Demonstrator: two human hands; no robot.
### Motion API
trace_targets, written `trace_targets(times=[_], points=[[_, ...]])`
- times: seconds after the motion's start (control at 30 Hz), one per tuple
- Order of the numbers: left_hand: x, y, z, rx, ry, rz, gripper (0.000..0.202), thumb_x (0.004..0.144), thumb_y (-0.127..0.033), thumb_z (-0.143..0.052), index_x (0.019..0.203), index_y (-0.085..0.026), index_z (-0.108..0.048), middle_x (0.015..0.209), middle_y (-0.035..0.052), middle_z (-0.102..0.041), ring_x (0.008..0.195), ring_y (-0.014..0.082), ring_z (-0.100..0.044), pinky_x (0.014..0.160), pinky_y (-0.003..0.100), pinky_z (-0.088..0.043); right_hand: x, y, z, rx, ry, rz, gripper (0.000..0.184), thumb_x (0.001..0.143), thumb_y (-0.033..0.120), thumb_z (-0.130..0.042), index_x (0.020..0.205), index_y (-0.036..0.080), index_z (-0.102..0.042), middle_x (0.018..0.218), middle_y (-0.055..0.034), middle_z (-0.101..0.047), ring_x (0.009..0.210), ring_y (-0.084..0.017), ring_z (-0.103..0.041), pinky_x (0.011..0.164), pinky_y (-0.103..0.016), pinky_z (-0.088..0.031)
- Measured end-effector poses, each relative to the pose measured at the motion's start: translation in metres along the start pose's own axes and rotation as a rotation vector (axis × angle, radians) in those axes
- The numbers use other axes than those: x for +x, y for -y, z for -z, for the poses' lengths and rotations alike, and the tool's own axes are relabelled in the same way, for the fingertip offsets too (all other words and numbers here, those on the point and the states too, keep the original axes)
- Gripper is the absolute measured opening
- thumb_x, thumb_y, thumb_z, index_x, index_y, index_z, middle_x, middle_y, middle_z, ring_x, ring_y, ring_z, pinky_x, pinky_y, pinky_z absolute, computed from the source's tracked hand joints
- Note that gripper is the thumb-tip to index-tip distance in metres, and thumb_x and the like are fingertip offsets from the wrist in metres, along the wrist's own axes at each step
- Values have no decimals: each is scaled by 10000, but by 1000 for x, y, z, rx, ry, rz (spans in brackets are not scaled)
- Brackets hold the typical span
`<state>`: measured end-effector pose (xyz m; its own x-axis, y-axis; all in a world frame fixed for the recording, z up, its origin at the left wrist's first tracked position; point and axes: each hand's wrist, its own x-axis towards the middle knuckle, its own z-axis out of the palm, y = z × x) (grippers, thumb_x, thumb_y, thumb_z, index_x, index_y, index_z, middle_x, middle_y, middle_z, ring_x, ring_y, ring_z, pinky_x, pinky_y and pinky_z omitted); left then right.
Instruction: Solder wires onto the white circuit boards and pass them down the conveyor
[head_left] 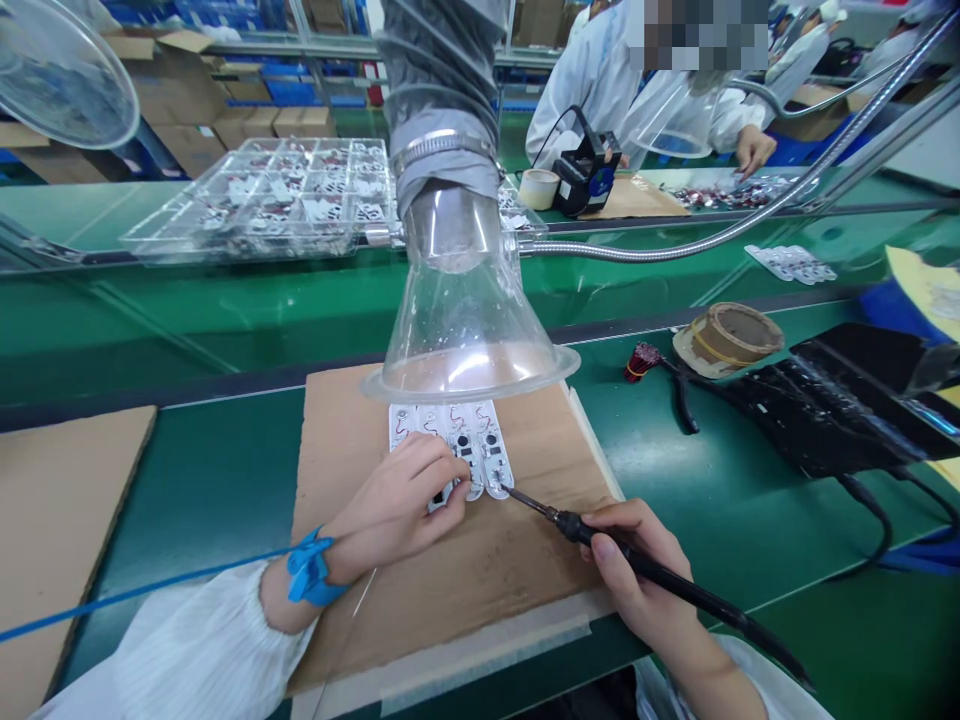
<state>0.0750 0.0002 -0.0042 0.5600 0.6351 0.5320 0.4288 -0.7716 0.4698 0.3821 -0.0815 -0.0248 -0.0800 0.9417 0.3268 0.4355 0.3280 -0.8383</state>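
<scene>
The right hand (637,570) gripped a black soldering iron (574,527), its tip at the edge of the white circuit boards (457,440) on a cardboard sheet (465,570) below a clear fume hood (465,330), while the left hand (401,495) pressed its fingers (442,470) down on them (a blue strap (309,570) circled that wrist).

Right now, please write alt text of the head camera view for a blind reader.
A right hand holds a soldering iron with its tip at white circuit boards, which the left hand presses on cardboard beneath a clear fume hood.
</scene>
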Motion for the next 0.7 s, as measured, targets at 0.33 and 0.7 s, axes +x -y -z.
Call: trace_targets(times=[0.33,0.7], points=[[-3,0,8,17,25,12,100,1055,-100,-582,1067,-198,-600,884,11,-592,816,174,-540,781,318,-450,4,10,0,-9,-5,30,39,1060,324,-718,1066,285,-714,851,-5,-779,661,-157,-779,603,-199,-629],[-11,6,16,-26,-4,97,104,1077,-127,-569,1031,-212,-607,820,-9,-579,761,161,-544,735,304,-455,2,3,-20,60,-32,-58,52,1077,319,-689,1082,267,-694,839,-12,-732,666,-154,-736,632,-221,-633]])
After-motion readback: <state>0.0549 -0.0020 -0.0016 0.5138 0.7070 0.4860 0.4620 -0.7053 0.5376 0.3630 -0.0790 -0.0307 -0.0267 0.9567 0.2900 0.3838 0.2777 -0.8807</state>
